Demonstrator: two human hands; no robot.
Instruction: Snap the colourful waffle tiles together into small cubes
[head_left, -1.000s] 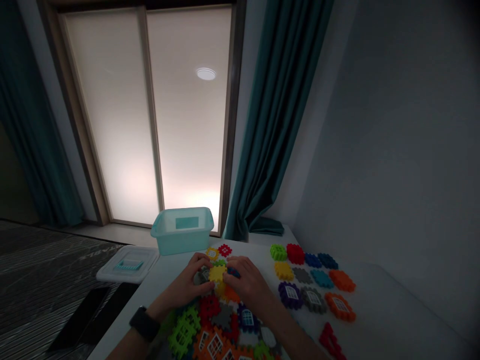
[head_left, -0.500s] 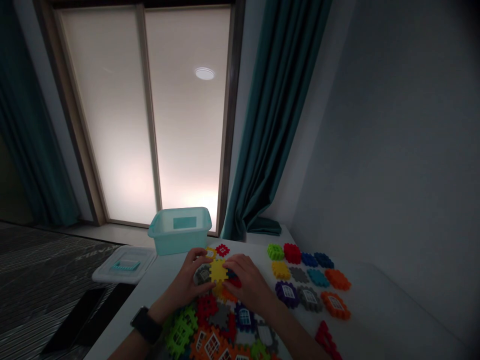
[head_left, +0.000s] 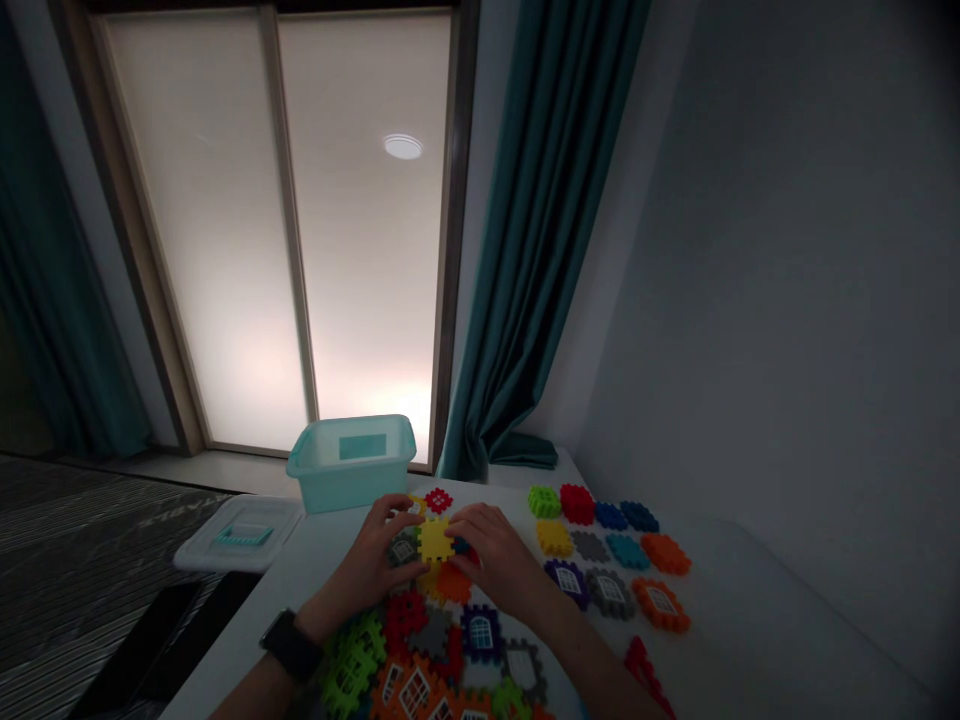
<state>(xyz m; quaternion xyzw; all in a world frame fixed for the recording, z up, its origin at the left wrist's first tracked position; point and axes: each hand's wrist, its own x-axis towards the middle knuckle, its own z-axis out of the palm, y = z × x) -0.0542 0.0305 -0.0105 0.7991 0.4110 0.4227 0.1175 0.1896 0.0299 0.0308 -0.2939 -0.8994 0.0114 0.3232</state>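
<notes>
The storage bin (head_left: 354,492) stands at the far left of the counter (head_left: 322,550), in front of the sliding door (head_left: 360,250); a lid (head_left: 240,518) lies left of it. Interlocking building tiles (head_left: 420,685) spread across the near middle, with tile rows (head_left: 589,546) to their right.

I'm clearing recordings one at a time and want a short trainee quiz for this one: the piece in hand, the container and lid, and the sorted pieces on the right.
1. Multiple choice: what colour is the toothed piece between the left hand and the right hand?
A) purple
B) yellow
C) white

2. True or false: in the picture, the translucent lid lies to the left of the teal tub.

3. Fill in: in the back row of sorted pieces, just right of the green piece sits a ____ piece.

Key:
1. B, the yellow piece
2. True
3. red, the red piece
</notes>
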